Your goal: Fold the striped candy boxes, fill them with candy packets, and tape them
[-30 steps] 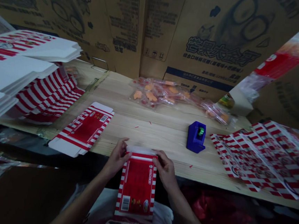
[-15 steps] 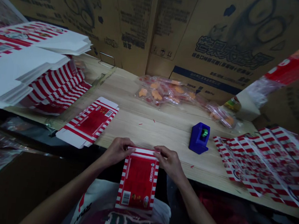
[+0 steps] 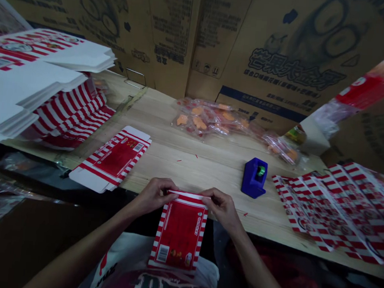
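A red-and-white striped cardboard box [image 3: 180, 232] with a barcode is held at the table's front edge, its lower end against my shirt. My left hand [image 3: 157, 194] pinches its top left corner between thumb and fingers. At the top right corner, my right hand [image 3: 220, 205] grips the same way. Left of my hands lies a flat folded carton [image 3: 120, 155] of the same print, its white flaps sticking out. A blue tape dispenser [image 3: 254, 177] with a green core stands to the right on the tabletop.
Clear bags of orange shaped pieces [image 3: 207, 117] lie along the back. Stacked flat cartons [image 3: 50, 78] fill the left side, and striped boxes [image 3: 348, 207] lie in rows at the right. Large brown cardboard boxes [image 3: 270, 48] wall off the rear of the wooden table [image 3: 167, 155].
The top of the box and both hands have shifted slightly to the right. Both hands keep their grip on its upper corners.
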`<control>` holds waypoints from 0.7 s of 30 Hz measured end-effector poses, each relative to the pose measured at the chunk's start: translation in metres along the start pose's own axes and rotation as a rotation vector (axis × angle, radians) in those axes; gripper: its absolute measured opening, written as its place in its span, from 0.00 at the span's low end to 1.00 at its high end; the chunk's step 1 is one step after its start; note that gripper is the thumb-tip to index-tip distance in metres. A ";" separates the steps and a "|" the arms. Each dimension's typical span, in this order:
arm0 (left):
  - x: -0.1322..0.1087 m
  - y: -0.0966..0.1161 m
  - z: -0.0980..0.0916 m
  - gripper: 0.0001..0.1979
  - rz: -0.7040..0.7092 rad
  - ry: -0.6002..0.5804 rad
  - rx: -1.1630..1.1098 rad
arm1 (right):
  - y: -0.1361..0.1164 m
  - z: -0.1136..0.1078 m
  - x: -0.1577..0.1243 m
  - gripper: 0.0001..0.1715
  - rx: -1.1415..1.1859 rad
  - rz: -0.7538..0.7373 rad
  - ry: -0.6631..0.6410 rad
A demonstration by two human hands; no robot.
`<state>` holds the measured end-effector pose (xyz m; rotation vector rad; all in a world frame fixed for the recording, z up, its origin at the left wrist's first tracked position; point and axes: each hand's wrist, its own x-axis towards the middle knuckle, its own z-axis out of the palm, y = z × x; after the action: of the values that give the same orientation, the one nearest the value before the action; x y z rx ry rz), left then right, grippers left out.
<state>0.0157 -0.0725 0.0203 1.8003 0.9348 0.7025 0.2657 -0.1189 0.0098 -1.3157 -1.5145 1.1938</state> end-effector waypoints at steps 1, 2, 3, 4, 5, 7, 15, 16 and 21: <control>-0.001 -0.002 0.002 0.07 0.008 0.009 -0.007 | 0.002 0.003 -0.003 0.10 0.016 -0.013 0.020; -0.002 -0.005 0.005 0.07 0.011 0.018 -0.026 | 0.004 0.006 -0.006 0.09 0.027 -0.028 0.046; -0.003 -0.008 0.009 0.07 0.005 0.020 -0.063 | 0.006 0.010 -0.009 0.09 0.032 -0.043 0.084; -0.004 -0.011 0.014 0.08 -0.009 0.023 -0.124 | 0.009 0.015 -0.013 0.08 0.034 -0.055 0.124; -0.004 -0.015 0.018 0.10 -0.030 0.026 -0.207 | 0.012 0.019 -0.016 0.08 0.034 -0.060 0.158; -0.005 -0.022 0.028 0.11 -0.077 0.048 -0.381 | 0.017 0.025 -0.022 0.07 0.047 -0.053 0.195; -0.005 -0.038 0.032 0.08 -0.082 0.114 -0.298 | 0.035 -0.042 -0.012 0.12 -0.051 -0.117 0.713; -0.004 -0.039 0.031 0.09 -0.070 0.108 -0.285 | 0.039 -0.062 -0.009 0.13 -0.106 -0.108 0.875; -0.003 -0.033 0.035 0.10 -0.072 0.097 -0.290 | 0.068 -0.131 0.003 0.18 -0.196 0.087 1.162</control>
<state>0.0326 -0.0838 -0.0236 1.4817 0.9063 0.8402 0.4075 -0.0947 -0.0238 -1.7459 -0.7064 0.1577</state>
